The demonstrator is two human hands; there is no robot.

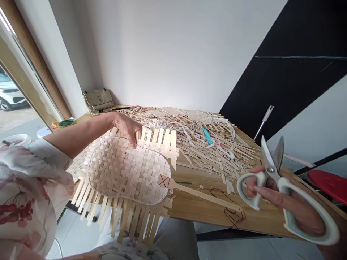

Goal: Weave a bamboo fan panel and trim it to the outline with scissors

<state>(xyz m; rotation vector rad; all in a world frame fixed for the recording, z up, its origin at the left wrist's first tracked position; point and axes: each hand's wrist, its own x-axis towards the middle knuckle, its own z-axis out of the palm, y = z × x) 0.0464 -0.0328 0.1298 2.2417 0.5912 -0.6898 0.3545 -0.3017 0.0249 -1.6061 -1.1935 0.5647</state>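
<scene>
My left hand (127,127) pinches the upper edge of a woven fan (127,169), thumb on its face. The fan is made of pale flat strips, with a stitched gourd-shaped outline, and loose strip ends stick out above and below it. A flat handle (203,196) points right from the fan, joined by a dark cross-stitch. At the right, apart from the fan, my right hand (295,206) holds scissors (273,173) with pale handles. Their blades are spread and point upward, with nothing between them.
Loose strips (195,144) cover much of the wooden table (189,213). Brown cord (234,216) lies near the handle's end. A beige bag (98,99) stands at the back left, near a roll of green tape (67,123). A red seat (329,186) is at right.
</scene>
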